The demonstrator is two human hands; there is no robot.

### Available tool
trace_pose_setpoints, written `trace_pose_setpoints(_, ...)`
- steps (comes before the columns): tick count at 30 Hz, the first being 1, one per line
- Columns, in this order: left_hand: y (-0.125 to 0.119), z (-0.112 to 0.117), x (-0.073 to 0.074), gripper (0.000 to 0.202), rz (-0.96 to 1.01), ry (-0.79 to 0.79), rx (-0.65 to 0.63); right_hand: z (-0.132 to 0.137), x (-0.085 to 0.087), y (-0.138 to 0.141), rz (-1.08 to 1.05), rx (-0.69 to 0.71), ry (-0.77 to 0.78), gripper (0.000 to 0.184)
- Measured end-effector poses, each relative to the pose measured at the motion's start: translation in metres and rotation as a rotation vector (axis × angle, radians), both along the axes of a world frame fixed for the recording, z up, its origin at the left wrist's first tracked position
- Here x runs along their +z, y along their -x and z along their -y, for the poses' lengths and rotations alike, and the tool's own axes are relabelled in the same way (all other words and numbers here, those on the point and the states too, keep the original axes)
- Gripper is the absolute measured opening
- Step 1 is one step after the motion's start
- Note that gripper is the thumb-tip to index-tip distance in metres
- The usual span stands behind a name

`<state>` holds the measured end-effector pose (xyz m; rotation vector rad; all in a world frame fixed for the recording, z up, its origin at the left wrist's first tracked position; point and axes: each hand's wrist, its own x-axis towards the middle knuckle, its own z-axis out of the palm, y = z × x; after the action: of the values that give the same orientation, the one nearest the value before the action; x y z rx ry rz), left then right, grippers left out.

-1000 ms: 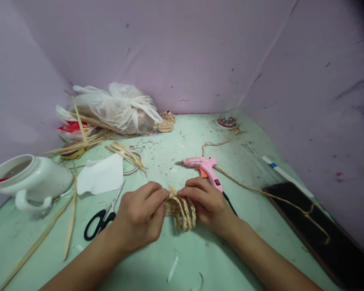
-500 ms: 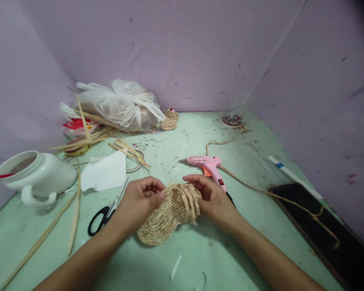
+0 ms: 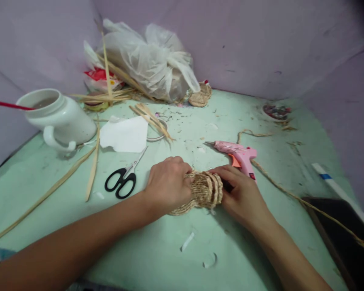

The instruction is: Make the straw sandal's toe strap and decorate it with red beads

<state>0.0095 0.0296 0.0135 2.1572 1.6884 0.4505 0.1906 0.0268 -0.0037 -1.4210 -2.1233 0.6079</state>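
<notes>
A small slipper of coiled straw cord [image 3: 202, 190] lies low over the table between my hands, with raised cord straps across its right end. My left hand [image 3: 169, 184] is closed over its left part, knuckles up, hiding much of the sole. At the strap end, my right hand [image 3: 241, 192] grips the edge with thumb and fingers; its fingertips are partly hidden. Just beyond my right hand lies a pink glue gun [image 3: 238, 155], its nozzle pointing left. Black-handled scissors [image 3: 124, 178] rest to the left of my left hand.
On the left stand a white mug [image 3: 74, 125] holding a red stick, and a white paper [image 3: 124, 135]. Behind are a plastic bag [image 3: 148, 60], straw strips [image 3: 151, 117] and a finished-looking small slipper [image 3: 200, 96]. A bowl of small bits [image 3: 276, 113] and a dark tablet-like slab [image 3: 336, 226] are right.
My view has shifted, so the table items appear farther right. My left hand has turned over and now covers the slipper's left part; my right hand stays at the strap end.
</notes>
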Motion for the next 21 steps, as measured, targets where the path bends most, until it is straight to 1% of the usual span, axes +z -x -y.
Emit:
trace_pose_setpoints(6, -0.0005, 0.0029, -0.0026, 0.015, -0.006, -0.027, -0.035, 0.0003, -0.002, 0.002, 0.04, 0.007, -0.021, 0.022)
trace_pose_setpoints(11, 0.0013, 0.0038, -0.0027, 0.014, -0.004, -0.025, -0.037, 0.0002, -0.0023, 0.0013, 0.053, 0.029, -0.023, 0.023)
trace_pose_setpoints(21, 0.0, 0.0043, -0.004, 0.013, 0.007, -0.04, -0.038, 0.0003, -0.0012, 0.0026, 0.045, 0.014, -0.003, 0.017)
